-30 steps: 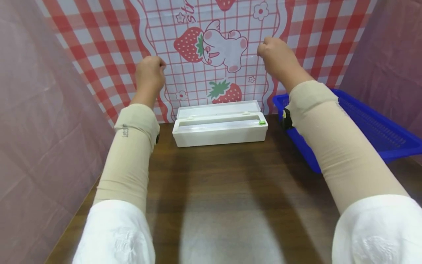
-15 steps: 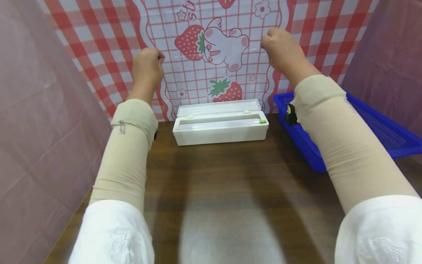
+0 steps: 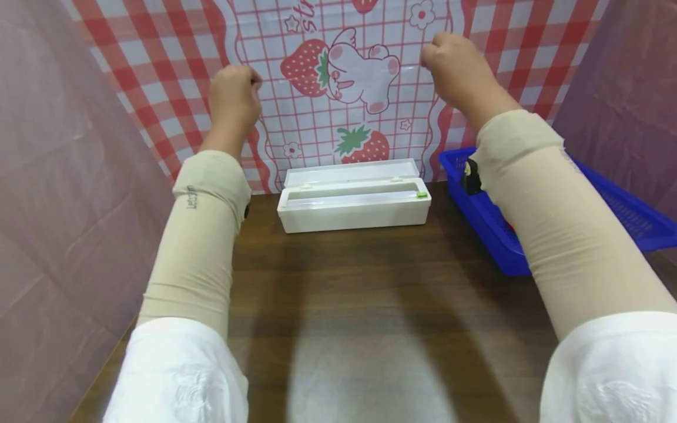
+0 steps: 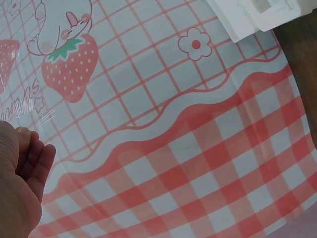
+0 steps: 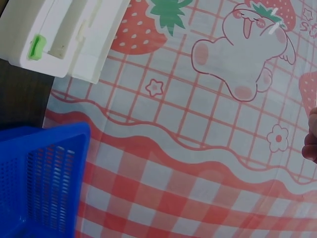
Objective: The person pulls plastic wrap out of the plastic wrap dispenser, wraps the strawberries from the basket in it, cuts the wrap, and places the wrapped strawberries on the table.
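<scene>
Film of clear, glinting plastic (image 4: 26, 106) spans before red-and-white strawberry-print cloth (image 3: 317, 132), pinched in closed fingertips of left hand (image 3: 233, 104) and right hand (image 3: 459, 69). Oblong white plastic box (image 3: 353, 219), lid (image 3: 351, 172) raised, sits below on brown wooden table (image 3: 344, 282), near blue plastic basket (image 3: 485, 235).

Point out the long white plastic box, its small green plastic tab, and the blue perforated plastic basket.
White box (image 3: 353, 220): head view, on its front wall.
Green tab (image 5: 36, 47): right wrist view, on its middle.
Blue basket (image 3: 483, 228): head view, on the side wall nearest the box.
</scene>
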A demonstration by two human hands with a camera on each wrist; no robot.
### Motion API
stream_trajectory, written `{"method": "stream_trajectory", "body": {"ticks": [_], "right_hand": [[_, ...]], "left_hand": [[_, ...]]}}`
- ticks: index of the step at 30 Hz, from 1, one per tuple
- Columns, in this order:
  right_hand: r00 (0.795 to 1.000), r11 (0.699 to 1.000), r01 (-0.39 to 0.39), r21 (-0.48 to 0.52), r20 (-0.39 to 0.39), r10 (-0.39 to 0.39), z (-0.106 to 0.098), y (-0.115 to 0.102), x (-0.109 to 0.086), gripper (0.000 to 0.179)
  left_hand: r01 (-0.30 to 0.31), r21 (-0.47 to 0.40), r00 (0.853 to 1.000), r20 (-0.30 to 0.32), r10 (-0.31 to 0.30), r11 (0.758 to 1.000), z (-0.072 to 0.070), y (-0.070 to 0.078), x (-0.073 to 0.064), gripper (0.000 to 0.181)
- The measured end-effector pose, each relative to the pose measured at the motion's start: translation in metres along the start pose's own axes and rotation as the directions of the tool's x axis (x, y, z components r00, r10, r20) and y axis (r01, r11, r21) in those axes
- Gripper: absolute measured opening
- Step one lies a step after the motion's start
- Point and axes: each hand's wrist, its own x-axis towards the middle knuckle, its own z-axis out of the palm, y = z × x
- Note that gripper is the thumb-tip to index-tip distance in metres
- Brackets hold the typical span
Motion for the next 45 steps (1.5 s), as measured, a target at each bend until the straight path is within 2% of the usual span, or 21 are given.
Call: {"method": "stream_trajectory", "body": {"ticks": [11, 16, 23, 33, 38, 45], "right_hand": [[0.999, 0.999, -0.033, -0.02, -0.003, 0.033, -0.011, -0.001, 0.001, 0.026], [0.999, 0.999, -0.035, -0.008, -0.008, 0.035, -0.015, -0.003, -0.001, 0.025], [0.997, 1.0, -0.008, 0.027, -0.073, 0.01, -0.018, -0.005, -0.003, 0.024], [0.993, 0.999, 0.015, 0.031, -0.114, -0.011, -0.024, -0.005, -0.007, 0.026], [0.984, 0.998, 0.053, 0.045, -0.17, -0.045, -0.027, -0.005, -0.015, 0.026], [0.971, 0.991, 0.113, 0.067, -0.219, -0.096, -0.036, -0.012, -0.04, 0.024]], "left_hand": [[0.001, 0.015, 1.0, -0.026, 0.0, 1.0, -0.008, 0.003, 0.005, 0.028], [0.013, -0.008, 0.999, -0.048, -0.013, 1.0, -0.009, 0.003, 0.005, 0.028], [0.01, -0.048, 0.995, -0.099, -0.015, 0.999, -0.012, 0.0, 0.002, 0.025], [0.006, -0.043, 0.995, -0.102, -0.01, 0.999, -0.018, 0.002, 0.0, 0.025], [-0.05, -0.064, 0.988, -0.148, 0.04, 0.997, -0.019, -0.001, -0.007, 0.025], [-0.2, -0.129, 0.953, -0.255, 0.162, 0.971, -0.027, -0.014, -0.028, 0.022]]}}
